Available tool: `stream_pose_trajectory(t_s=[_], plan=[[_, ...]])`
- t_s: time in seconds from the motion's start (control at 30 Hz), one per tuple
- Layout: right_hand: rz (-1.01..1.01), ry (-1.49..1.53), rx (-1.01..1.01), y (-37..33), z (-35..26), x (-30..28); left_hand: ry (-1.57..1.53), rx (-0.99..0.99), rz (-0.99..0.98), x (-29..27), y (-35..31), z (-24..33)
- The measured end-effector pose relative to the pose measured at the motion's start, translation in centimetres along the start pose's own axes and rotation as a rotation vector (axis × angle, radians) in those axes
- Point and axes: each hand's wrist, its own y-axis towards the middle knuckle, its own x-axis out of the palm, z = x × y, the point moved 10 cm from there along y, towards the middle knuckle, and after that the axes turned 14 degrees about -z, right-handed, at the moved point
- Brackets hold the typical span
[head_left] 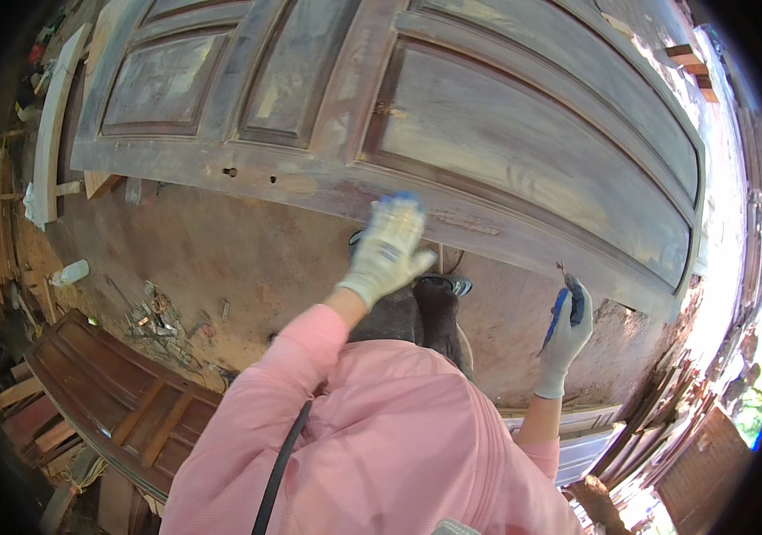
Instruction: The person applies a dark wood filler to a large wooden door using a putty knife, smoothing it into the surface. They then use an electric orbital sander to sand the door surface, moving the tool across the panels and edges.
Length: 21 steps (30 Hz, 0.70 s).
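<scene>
A large wooden panel door (pixel 309 165) lies in front of me, its brown surface smeared with grey and yellowish patches. My left hand (pixel 388 245), in a white glove with blue at the fingertips, reaches to the door's near edge. Its fingers look stretched out and flat, slightly blurred; anything under them is hidden. Off to the right, my right hand (pixel 568 330) wears a matching glove with blue on the fingers. Closed and raised beside the near edge, it grips a thin stick-like tool (pixel 561 267) whose reddish-brown tip pokes up above the fingers; its exact kind is unclear.
Another brown panel door (pixel 113 392) lies at the lower left beside scrap wood. A pale board (pixel 58 125) stands at the far left. Debris (pixel 162 316) and a whitish plastic bottle (pixel 70 273) are on the ground. Stacked planks (pixel 657 419) line the right side.
</scene>
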Motion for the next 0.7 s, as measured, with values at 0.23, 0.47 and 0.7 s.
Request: stream_pose_trajectory(t_s=[0.23,0.47,0.7], plan=[[-0.055,-0.062,-0.055,-0.1,-3.8,5.3,-0.030,-0.040,0.061,-2.9,-3.3,-9.1],[-0.091,-0.106,-0.042,-0.4,-4.8,8.0,0.176,-0.465,0.248,-7.5,-12.4,-25.5],[-0.150,-0.101,-0.034,0.6,-7.1,11.9,0.065,-0.401,0.137,-5.7,-7.0,-18.4]])
